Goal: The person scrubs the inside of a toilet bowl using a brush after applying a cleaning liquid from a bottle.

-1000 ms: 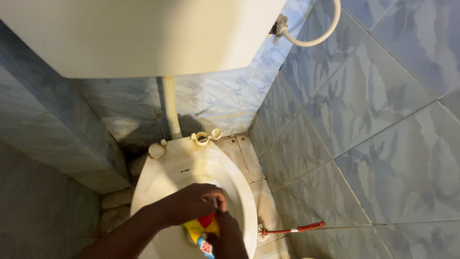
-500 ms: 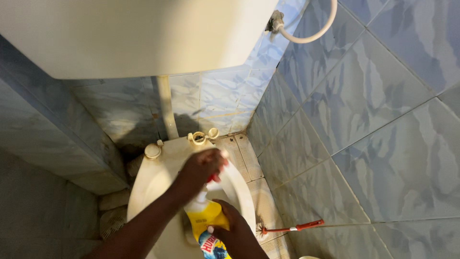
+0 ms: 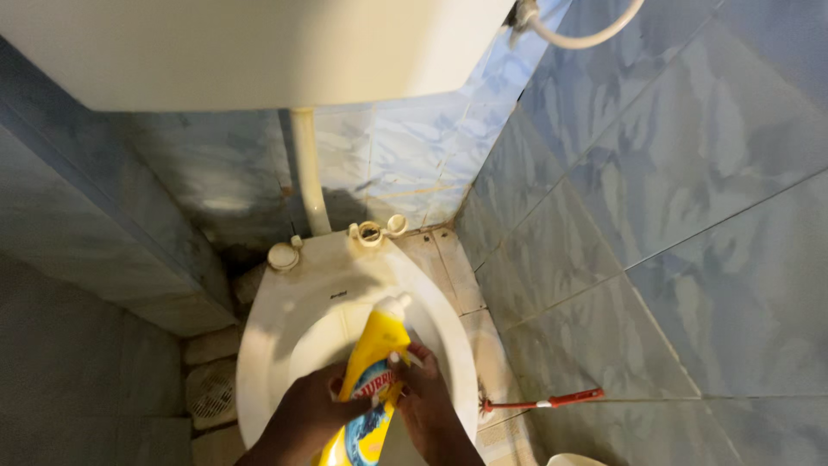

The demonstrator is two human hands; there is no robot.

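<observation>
At the far left, low on the floor, a round drain grate [image 3: 212,394] lies beside the toilet bowl [image 3: 285,319]. The left hand [image 3: 309,412] is closed around the lower left side of a yellow bottle [image 3: 373,373], with the fingers curled on its body. The bottle is tilted over the bowl, its white nozzle [image 3: 394,305] pointing up and away toward the back rim, and its blue label faces the camera. The right hand [image 3: 421,395] grips the right side of the same bottle, thumb and fingers pressed on it, so both hands hold it together. Behind the bowl a white pipe [image 3: 307,173] goes up to the cistern [image 3: 259,47]. At the right, a red-handled brush [image 3: 543,400] rests on the floor against the tiled wall [image 3: 673,216]
</observation>
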